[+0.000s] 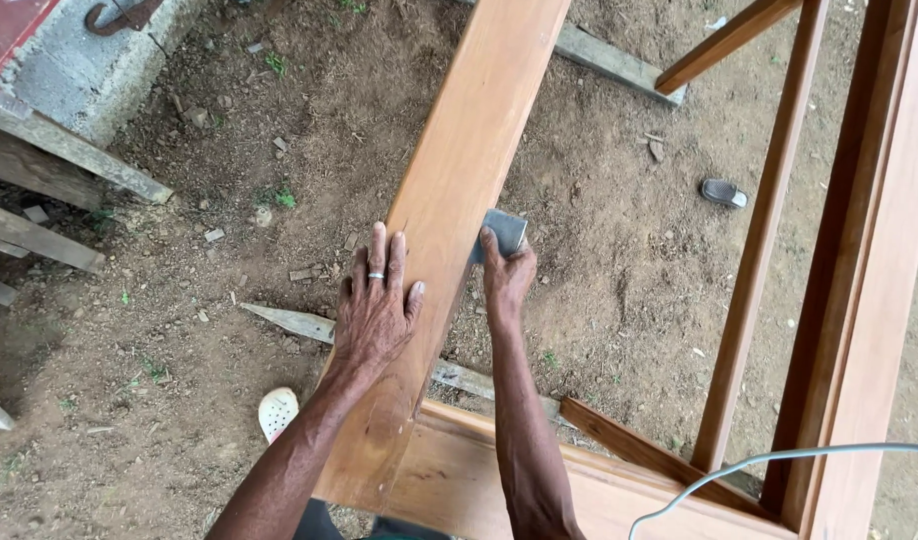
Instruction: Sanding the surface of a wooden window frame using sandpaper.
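- My left hand point(374, 305) lies flat and open on the wide wooden plank point(449, 210), palm down, fingers spread toward the upper part of the frame; a metal ring sits on one finger. It grips nothing, only presses on the top face.
- My right hand point(506, 275) is closed around a small grey sanding block point(502, 233), fingers curled over it, holding it against the plank's right edge, just right of centre in the frame.
- The plank is smooth, warm orange-brown timber with long straight grain. It runs from the lower middle of the frame up to the top centre, narrowing with distance.
- At the bottom of the frame the plank meets a wooden frame point(859, 300) of the same reddish wood, with slim upright rails running up the right side.
- A pale grey cable point(779, 457) curves across the lower right corner, over the frame.
- The ground point(229, 330) below is dry, crumbly brown dirt with small stones, bits of green and wood scraps.
- A white perforated sandal point(277, 412) shows at lower left, beside my left forearm; a dark sandal point(724, 192) lies on the dirt at upper right.
- Weathered grey boards point(49, 200) stack at the left edge, and a rough concrete block point(79, 60) fills the upper left corner.
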